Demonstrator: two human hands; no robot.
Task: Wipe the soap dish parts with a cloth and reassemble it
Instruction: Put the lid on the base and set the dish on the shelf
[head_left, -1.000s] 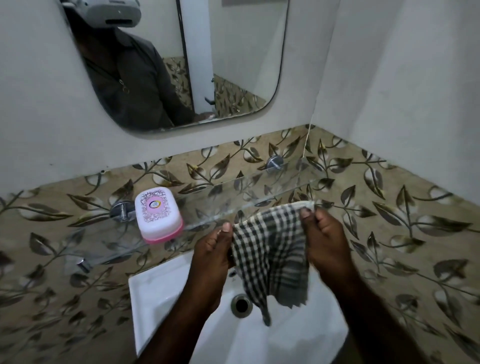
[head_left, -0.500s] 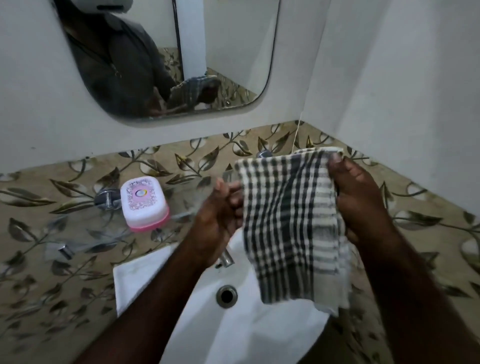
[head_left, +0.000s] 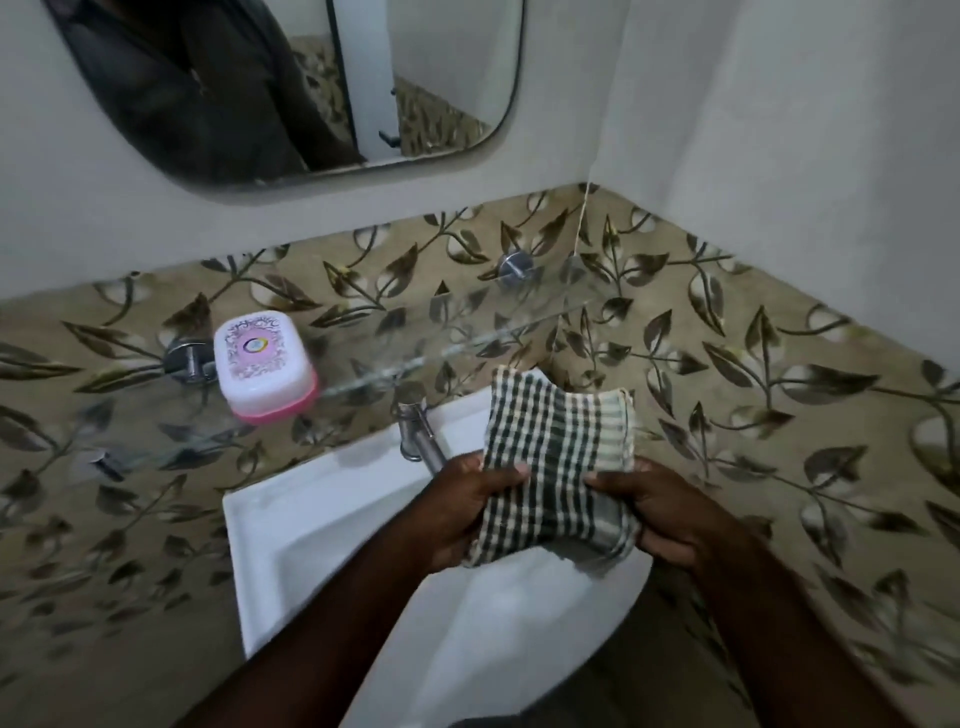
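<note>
A closed soap dish (head_left: 266, 364), white lid with a pink pattern over a pink base, sits on the left part of a glass shelf (head_left: 467, 332). Over the sink, both hands hold a folded dark-green and cream checked cloth (head_left: 558, 457). My left hand (head_left: 465, 506) grips its lower left edge with the thumb on top. My right hand (head_left: 662, 512) grips its lower right edge. The cloth's upper half stands up above my fingers. Both hands are well to the right of the soap dish and lower than it.
A white basin (head_left: 311, 525) lies below the shelf, with a chrome tap (head_left: 418, 434) at its back edge, just left of my left hand. Leaf-patterned tiles cover the lower walls. A mirror (head_left: 291, 83) hangs above. The right wall meets the back wall at a corner.
The cloth, held spread out and high half a second ago, is now folded smaller and held lower over the basin. Both hands came down and closer together. The soap dish has not moved.
</note>
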